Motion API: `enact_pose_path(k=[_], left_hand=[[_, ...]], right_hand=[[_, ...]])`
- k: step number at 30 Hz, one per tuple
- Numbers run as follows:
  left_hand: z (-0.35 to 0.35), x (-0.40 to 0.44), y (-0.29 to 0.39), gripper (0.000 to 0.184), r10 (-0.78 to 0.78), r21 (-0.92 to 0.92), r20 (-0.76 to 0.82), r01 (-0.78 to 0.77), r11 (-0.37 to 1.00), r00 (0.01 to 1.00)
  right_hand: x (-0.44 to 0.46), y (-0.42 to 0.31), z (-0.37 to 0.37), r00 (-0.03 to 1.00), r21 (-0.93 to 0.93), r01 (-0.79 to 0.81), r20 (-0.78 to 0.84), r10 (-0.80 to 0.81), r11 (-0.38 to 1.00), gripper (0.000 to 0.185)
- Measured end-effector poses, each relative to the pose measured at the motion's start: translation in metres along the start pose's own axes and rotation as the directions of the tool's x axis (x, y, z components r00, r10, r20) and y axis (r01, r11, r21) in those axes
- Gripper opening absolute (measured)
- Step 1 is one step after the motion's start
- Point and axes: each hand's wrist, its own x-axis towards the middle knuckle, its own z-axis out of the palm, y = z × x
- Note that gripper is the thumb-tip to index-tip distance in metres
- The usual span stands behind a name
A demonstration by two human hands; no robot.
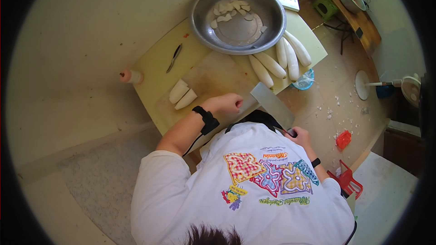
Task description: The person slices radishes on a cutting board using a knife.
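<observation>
My left hand [225, 104] is curled closed above the near edge of the cutting board [213, 73]; whatever its fingers hold, if anything, is hidden. My right hand [299, 137] grips the dark handle of a cleaver [273, 105], its broad blade slanting up and left to the table edge. Cut white vegetable pieces [179, 91] lie on the board, left of my left hand. Several whole peeled white vegetables [290, 59] rest at the table's right side. Behind them, a big metal basin [202, 34] holds several pale slices [231, 7].
A peeler [174, 58] and a pink-topped bottle [131, 76] are at the table's left. A blue container [305, 80] stands beyond the right edge. Scraps, a red bag [344, 140], a red stool [347, 180] and a fan [411, 90] are farther right.
</observation>
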Motion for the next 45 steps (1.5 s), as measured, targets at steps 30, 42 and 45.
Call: enact_pose_path(k=[30,42,45], left_hand=[[0.044,0.006,0.000,0.029,0.048,0.425,-0.226,0.054,0.904,0.973],[-0.041,0.035,0.034,0.030,0.008,-0.733,-0.361,-0.289,0.616,0.932],[-0.108,0.018,0.066,0.028,-0.232,-0.765,-0.613,-0.494,0.414,0.755]], right_hand=[[0.003,-0.006,0.000,0.999,0.060,-0.018,-0.038,0.020,0.998,0.031],[-0.002,0.002,0.003,0.996,0.106,-0.048,-0.069,0.056,0.993,0.031],[-0.003,0.001,0.004,0.995,0.108,-0.054,-0.077,0.063,0.993,0.031]])
